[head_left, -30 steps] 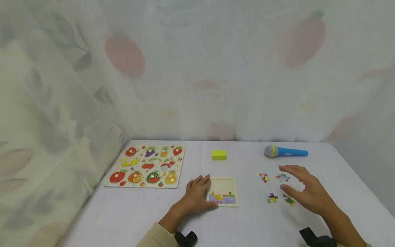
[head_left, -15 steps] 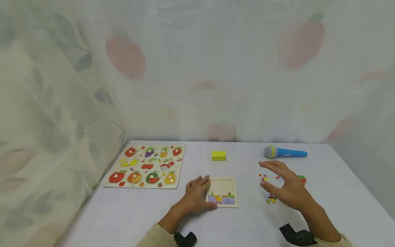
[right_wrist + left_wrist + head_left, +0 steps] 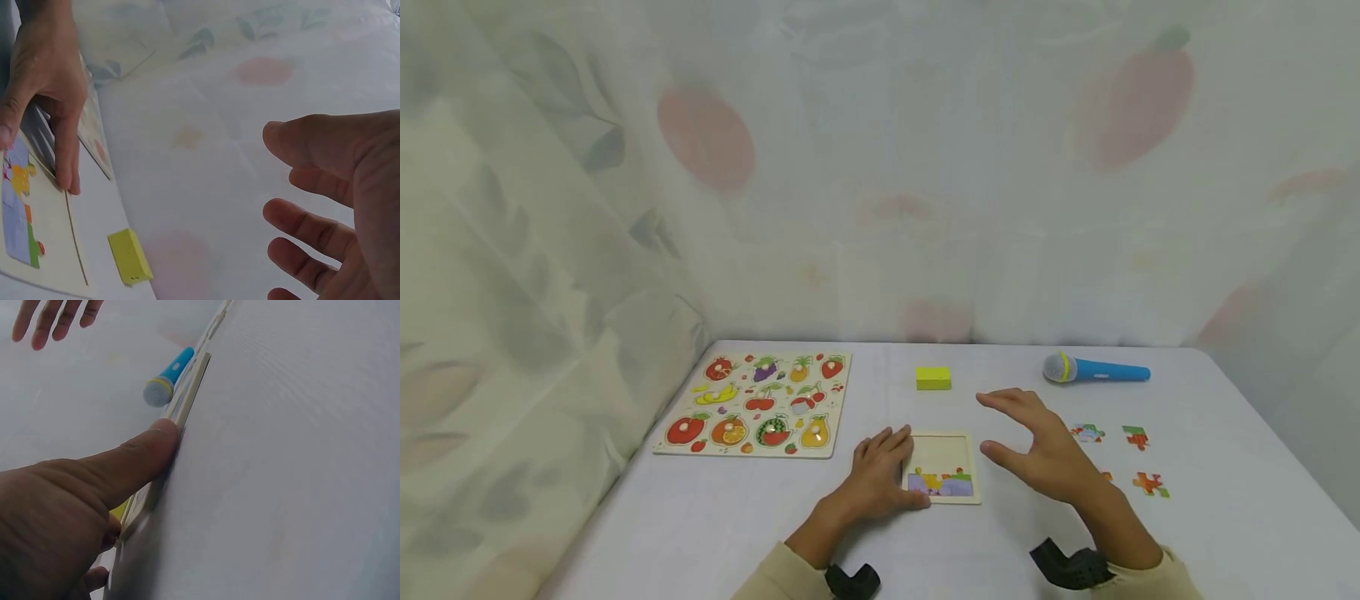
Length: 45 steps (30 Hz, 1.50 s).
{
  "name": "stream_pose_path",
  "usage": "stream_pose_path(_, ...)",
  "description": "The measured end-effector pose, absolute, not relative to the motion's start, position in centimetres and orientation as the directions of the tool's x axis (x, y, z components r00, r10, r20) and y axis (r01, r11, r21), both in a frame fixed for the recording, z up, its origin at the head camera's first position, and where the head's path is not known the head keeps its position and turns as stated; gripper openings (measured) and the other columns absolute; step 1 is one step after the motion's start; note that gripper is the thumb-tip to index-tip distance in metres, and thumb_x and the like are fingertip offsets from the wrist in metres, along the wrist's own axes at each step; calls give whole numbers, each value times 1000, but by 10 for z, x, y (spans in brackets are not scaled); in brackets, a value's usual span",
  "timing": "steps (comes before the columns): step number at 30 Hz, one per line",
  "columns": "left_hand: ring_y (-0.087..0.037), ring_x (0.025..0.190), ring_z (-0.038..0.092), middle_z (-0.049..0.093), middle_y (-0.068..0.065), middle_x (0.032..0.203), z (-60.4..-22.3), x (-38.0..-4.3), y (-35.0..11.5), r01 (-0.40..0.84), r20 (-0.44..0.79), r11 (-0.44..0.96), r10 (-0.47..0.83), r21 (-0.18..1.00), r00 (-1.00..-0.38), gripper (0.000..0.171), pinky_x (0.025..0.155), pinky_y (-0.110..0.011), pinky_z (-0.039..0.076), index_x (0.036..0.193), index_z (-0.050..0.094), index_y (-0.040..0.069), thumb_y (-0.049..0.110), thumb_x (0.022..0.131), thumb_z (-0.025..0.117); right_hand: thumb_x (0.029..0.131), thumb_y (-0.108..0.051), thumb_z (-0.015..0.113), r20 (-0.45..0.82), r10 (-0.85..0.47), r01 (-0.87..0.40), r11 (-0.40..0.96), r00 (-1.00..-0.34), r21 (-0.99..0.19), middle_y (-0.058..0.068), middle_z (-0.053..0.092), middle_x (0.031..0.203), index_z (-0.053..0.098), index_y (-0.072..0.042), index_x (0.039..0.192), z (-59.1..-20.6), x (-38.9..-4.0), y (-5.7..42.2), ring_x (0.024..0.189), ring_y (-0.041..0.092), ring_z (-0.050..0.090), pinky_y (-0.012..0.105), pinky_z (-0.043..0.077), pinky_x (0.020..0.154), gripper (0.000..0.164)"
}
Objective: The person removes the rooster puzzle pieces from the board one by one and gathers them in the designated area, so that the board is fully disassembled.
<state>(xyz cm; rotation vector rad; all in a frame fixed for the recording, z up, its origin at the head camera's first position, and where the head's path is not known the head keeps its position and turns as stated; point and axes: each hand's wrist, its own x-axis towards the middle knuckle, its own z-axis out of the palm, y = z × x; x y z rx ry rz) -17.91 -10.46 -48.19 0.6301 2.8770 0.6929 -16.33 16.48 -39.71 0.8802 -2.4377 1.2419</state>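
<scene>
My left hand (image 3: 880, 479) holds a small wooden puzzle tray (image 3: 943, 450) at its left side, thumb on the near edge and fingers along the left edge. Along the tray's near part lie joined puzzle pieces (image 3: 938, 484) in purple, yellow and green; its far part shows bare wood. Just right of the tray hovers my right hand (image 3: 1045, 454), thumb and fingers spread apart. In the right wrist view nothing shows between that hand's thumb and fingers (image 3: 306, 228). Several loose puzzle pieces (image 3: 1136, 437) lie on the white table to its right, some hidden behind the hand.
A fruit puzzle board (image 3: 752, 408) lies at the back left. Behind the tray sits a yellow block (image 3: 933, 378). A blue toy microphone (image 3: 1097, 369) rests at the back right. Patterned white cloth (image 3: 880, 208) hangs behind the table.
My right hand has moved left from over the loose pieces to beside the tray, uncovering pieces on the right and covering others. My left hand and the tray have stayed in place.
</scene>
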Motion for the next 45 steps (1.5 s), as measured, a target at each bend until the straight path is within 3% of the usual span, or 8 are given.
stream_pose_path(20,-34,140,22,32,-7,154,-480,-179,-105,373,-4,803,423,465,-906,96,108,-58,12,145,44,6,54,70,80,83,-14,76,423,-472,-609,367,-773,-704,-9,58,122,60,-14,131,-448,-182,113,112,17,49,50,43,91,51)
stream_pose_path(27,-34,140,23,33,-7,153,-480,-180,-106,371,-6,806,421,461,-907,95,108,-57,12,144,45,6,55,71,80,84,-15,74,375,-509,-594,383,-775,-708,3,60,119,60,-12,131,-464,-184,105,107,16,47,45,43,89,49)
stream_pose_path(33,-35,140,23,34,-7,153,-483,-179,-107,398,22,792,438,463,-899,92,106,-59,14,144,46,9,56,72,79,82,-18,75,371,-551,-630,410,-748,-660,1,60,116,62,-6,129,-483,-186,102,104,18,46,46,39,88,50)
stream_pose_path(39,-34,140,23,34,-7,153,-483,-180,-106,400,20,796,440,455,-898,90,107,-58,14,143,47,9,56,73,78,85,-21,70,293,-575,-611,496,-764,-618,-2,54,116,63,-9,128,-489,-186,98,106,18,43,47,34,87,45)
stream_pose_path(45,-33,140,22,33,-7,153,-481,-180,-106,383,-9,810,431,445,-902,92,107,-58,13,143,47,7,57,73,77,85,-15,66,236,-606,-621,568,-760,-540,-2,49,114,70,-14,118,-486,-185,94,104,20,41,48,34,84,33)
